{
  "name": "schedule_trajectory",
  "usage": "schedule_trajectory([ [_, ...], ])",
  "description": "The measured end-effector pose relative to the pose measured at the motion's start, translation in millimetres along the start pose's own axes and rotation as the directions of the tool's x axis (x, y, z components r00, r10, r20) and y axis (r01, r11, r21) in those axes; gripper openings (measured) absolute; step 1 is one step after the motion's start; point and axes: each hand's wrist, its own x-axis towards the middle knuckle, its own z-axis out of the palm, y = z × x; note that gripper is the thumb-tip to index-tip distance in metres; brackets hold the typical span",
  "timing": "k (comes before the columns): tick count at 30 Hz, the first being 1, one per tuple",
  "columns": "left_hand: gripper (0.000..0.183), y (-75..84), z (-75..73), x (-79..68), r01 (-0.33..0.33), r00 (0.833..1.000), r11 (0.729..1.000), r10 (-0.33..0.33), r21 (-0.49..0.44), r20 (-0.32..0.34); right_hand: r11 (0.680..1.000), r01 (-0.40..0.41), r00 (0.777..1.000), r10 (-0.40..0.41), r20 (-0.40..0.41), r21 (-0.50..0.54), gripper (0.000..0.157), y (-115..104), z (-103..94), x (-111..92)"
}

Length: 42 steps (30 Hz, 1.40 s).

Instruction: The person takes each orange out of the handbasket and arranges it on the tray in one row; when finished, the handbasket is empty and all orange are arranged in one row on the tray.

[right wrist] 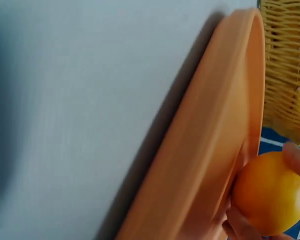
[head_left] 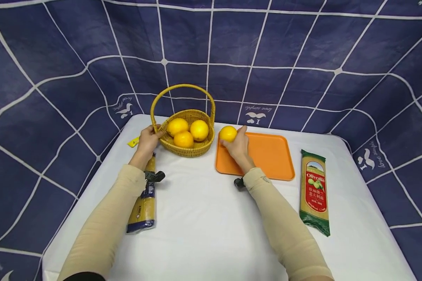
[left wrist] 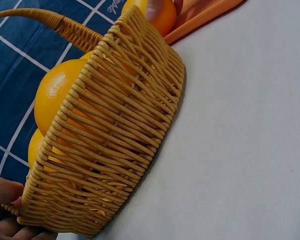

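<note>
My left hand grips the left side of a woven wicker basket, right where its tall handle meets the rim. In the left wrist view the thumb lies over that spot and fingers curl below it. Three oranges rest inside the basket. To the right, my right hand holds another orange between thumb and fingers, over the left end of an orange tray. The basket and the tray stand side by side, with a narrow strip of white table between them.
A spaghetti pack with blue ends lies partly under the left forearm. Another spaghetti pack, green-ended with a red label, lies right of the tray. A small yellow item sits left of the basket. Blue checked cloth stands behind the white table.
</note>
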Motion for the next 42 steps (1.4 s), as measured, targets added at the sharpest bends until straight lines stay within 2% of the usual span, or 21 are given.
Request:
schedule_trajectory([
  [4,0.047,-2.7,-0.4,-1.0,-0.003,1.0,1.0,0.003,0.016,0.004,0.999,-0.024,0.999,0.025,0.027,-0.023,0.09,-1.8,7.3,-3.6],
  [8,0.047,-4.8,1.1,-2.1,-0.007,1.0,1.0,0.007,0.025,0.005,0.999,-0.021,0.999,0.021,0.023,-0.026,0.088,-2.8,8.4,-5.2],
  [12,0.046,-6.4,1.8,-3.1,-0.027,1.0,0.999,0.027,0.034,0.003,0.999,-0.031,0.998,0.032,0.045,-0.023,0.089,-5.1,4.2,-7.2],
  [19,0.047,-5.6,2.6,-2.3,-0.043,0.999,0.999,0.042,0.028,0.015,0.999,-0.047,0.995,0.049,0.084,-0.027,0.099,-6.9,-11.0,-8.1],
  [25,0.047,-5.6,2.3,-1.9,-0.033,0.999,0.999,0.032,0.021,0.007,0.999,0.044,0.994,-0.042,0.1,-0.015,0.094,-10.5,-22.0,-8.1],
  [30,0.047,-5.4,3.8,-1.6,-0.051,0.999,0.999,0.051,-0.002,-0.006,0.99,0.138,0.988,-0.141,0.063,0.04,0.085,-21.5,-31.4,-11.2],
  [36,0.047,-6.3,5.3,-1.4,-0.045,0.999,0.999,0.045,-0.006,-0.016,0.969,0.23,0.972,-0.233,0.02,0.091,0.074,-40.2,-39.6,-20.2],
  [42,0.047,-7.9,3.4,-1.6,-0.04,0.999,0.999,0.041,0.005,-0.022,0.93,0.334,0.941,-0.338,-0.001,0.154,0.065,-55.4,-36.6,-30.0],
])
